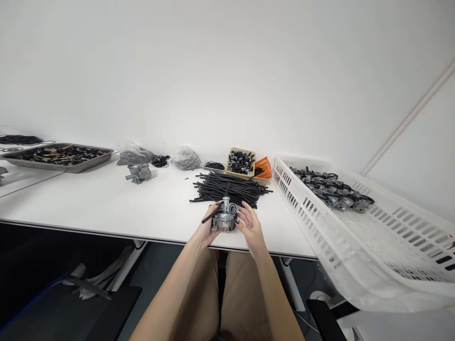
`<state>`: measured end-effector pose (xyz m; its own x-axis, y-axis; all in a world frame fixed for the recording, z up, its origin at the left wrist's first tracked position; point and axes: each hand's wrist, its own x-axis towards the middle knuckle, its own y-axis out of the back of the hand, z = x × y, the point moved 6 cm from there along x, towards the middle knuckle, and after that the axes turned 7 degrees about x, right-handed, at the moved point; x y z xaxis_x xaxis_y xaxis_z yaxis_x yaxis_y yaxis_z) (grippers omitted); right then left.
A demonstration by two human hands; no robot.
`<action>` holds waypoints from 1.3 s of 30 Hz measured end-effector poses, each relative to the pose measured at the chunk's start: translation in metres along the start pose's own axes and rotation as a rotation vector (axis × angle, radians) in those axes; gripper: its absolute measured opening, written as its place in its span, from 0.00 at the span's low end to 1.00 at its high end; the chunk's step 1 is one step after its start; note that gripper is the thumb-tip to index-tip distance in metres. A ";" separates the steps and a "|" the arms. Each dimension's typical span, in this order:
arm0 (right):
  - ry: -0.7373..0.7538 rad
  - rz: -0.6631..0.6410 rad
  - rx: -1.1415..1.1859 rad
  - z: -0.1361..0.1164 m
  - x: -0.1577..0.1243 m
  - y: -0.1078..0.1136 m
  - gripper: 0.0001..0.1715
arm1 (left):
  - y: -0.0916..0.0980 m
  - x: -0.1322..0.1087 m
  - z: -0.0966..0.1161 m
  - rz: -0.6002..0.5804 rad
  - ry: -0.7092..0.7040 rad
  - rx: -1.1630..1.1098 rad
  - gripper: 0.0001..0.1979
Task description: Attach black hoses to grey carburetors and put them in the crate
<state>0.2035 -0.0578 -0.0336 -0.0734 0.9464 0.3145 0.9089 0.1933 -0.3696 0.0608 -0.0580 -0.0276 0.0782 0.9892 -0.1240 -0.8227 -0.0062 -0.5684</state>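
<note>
A grey metal carburetor is held near the table's front edge, its round bore facing up and right. My left hand grips its left side; a short black rubber hose sticks out there toward the lower left. On the other side my right hand has its fingers curled against the carburetor's right edge. A black cap rises from its top. Just behind it lies a pile of black rubber hoses. My fingertips behind the carburetor are hidden.
At right stands a white plastic crate with several carburetors. Behind the hoses are a yellow basket of black-and-silver parts and an orange basket. Leftward are another carburetor, plastic bags of small parts and a metal tray.
</note>
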 end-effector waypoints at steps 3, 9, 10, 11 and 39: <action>0.015 0.156 -0.067 -0.001 0.002 0.010 0.32 | 0.003 0.001 0.006 0.102 -0.203 0.083 0.20; 0.002 0.053 -0.232 -0.009 -0.004 -0.003 0.17 | 0.009 -0.003 0.012 0.284 -0.468 0.322 0.20; -0.003 0.006 -0.266 -0.010 -0.005 -0.007 0.17 | 0.011 -0.004 0.014 0.321 -0.498 0.346 0.20; 0.001 -0.033 -0.302 -0.010 -0.006 -0.010 0.16 | 0.013 -0.005 0.015 0.347 -0.523 0.366 0.19; 0.077 0.046 -0.191 0.001 -0.001 0.000 0.07 | 0.010 0.000 0.014 0.243 -0.493 0.515 0.17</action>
<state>0.2032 -0.0583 -0.0352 -0.0052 0.9293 0.3693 0.9724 0.0907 -0.2147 0.0453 -0.0556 -0.0219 -0.3004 0.9204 0.2502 -0.9535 -0.2830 -0.1040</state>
